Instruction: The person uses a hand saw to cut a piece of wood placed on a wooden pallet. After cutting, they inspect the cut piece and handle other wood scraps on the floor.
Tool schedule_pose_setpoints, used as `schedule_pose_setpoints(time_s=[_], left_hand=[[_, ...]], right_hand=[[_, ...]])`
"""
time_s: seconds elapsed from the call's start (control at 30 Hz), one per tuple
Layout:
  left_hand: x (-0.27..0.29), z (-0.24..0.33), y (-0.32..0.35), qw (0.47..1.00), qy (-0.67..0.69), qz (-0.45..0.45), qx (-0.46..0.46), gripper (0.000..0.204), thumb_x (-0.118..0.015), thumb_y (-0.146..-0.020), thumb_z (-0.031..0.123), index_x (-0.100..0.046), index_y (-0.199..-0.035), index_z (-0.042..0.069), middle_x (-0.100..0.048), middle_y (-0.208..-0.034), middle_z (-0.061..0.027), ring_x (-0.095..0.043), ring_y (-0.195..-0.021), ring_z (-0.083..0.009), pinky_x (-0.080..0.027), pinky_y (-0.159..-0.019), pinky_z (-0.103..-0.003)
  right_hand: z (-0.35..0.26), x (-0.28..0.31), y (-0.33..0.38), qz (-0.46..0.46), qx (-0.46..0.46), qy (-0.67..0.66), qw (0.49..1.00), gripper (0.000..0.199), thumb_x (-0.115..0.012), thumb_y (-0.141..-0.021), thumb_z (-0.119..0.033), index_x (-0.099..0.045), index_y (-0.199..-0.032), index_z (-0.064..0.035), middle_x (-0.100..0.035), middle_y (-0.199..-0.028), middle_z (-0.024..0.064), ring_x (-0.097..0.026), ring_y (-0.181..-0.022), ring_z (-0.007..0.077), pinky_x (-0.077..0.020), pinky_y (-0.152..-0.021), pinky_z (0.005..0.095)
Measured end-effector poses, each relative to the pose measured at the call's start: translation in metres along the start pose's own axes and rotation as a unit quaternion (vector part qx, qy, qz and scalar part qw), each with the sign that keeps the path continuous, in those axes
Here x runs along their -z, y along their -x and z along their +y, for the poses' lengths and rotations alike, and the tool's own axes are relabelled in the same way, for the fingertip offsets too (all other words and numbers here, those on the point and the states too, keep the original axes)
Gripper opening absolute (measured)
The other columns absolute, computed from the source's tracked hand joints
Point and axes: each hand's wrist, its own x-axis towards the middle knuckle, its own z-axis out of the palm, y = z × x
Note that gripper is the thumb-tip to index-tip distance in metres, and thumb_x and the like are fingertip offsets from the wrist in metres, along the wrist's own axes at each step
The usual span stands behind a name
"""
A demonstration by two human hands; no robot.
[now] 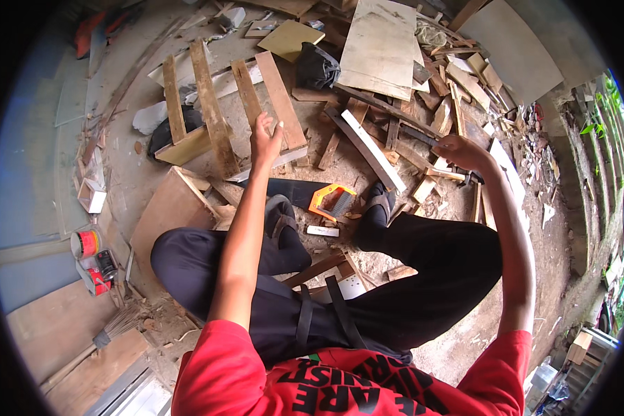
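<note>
My left hand (265, 142) is raised over the near end of a slatted wooden frame (211, 111), fingers apart and holding nothing. Whether its fingertips touch the slats I cannot tell. My right hand (462, 152) is closed at the end of a dark narrow strip (419, 134), whose exact kind is unclear. Just below that hand lies a hammer (449, 175) with a pale wooden handle. Between my feet sits a handsaw (331, 202) with an orange and black handle, its dark blade pointing left. A white-faced strip of wood (374, 151) slants beyond it.
Scrap boards (457, 90) are heaped at the far right, near a large pale panel (378, 48). A black bag (317, 66) lies behind the frame. Tins (87, 244) stand at the left. A brown wooden box (170, 215) is beside my left knee; a small white block (322, 231) lies near the saw.
</note>
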Motion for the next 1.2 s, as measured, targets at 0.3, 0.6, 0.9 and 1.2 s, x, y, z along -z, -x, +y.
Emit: schedule_pose_setpoints(time_s=[0.3, 0.6, 0.9, 1.2], left_hand=[[0.054, -0.029, 0.011, 0.890, -0.400, 0.076, -0.206, 0.066, -0.055, -0.094, 0.053, -0.055, -0.131, -0.002, -0.056, -0.136, -0.0227, -0.053, -0.127, -0.0319, -0.017, -0.121, -0.052], [0.046, -0.010, 0.012, 0.868, -0.484, -0.013, -0.105, 0.058, -0.040, -0.100, 0.053, -0.067, -0.091, 0.002, -0.067, -0.064, -0.0183, -0.069, -0.066, -0.0342, -0.005, -0.123, -0.051], [0.054, 0.007, 0.013, 0.875, -0.479, -0.051, -0.040, 0.064, -0.037, -0.100, 0.054, -0.068, -0.099, -0.002, -0.069, -0.075, -0.0258, -0.071, -0.081, -0.0377, -0.004, -0.123, -0.050], [0.046, 0.003, 0.015, 0.861, -0.497, -0.011, -0.105, 0.058, -0.039, -0.101, 0.051, -0.067, -0.089, 0.002, -0.068, -0.069, -0.0233, -0.071, -0.075, -0.0377, -0.010, -0.122, -0.052]], right_hand=[[-0.038, -0.022, -0.019, -0.058, 0.048, 0.077, 0.994, 0.055, -0.064, -0.094, -0.045, -0.060, -0.126, -0.0002, -0.072, -0.108, 0.0192, -0.070, -0.099, 0.0287, -0.0527, -0.088, 0.0394], [-0.099, -0.056, -0.071, -0.058, 0.203, 0.118, 0.970, 0.056, -0.063, -0.094, -0.043, -0.057, -0.128, 0.0007, -0.071, -0.104, 0.0211, -0.071, -0.094, 0.0341, -0.0548, -0.083, 0.0410], [-0.244, -0.148, -0.194, 0.080, 0.224, 0.008, 0.971, 0.083, -0.057, -0.094, -0.050, -0.029, -0.146, 0.0079, -0.067, -0.106, 0.0275, -0.066, -0.099, 0.0439, -0.0519, -0.089, 0.0485], [-0.273, -0.228, -0.183, 0.346, 0.141, -0.197, 0.906, 0.039, -0.067, -0.085, -0.016, -0.048, -0.113, 0.0045, -0.059, -0.105, 0.0270, -0.060, -0.101, 0.0470, -0.0458, -0.085, 0.0579]])
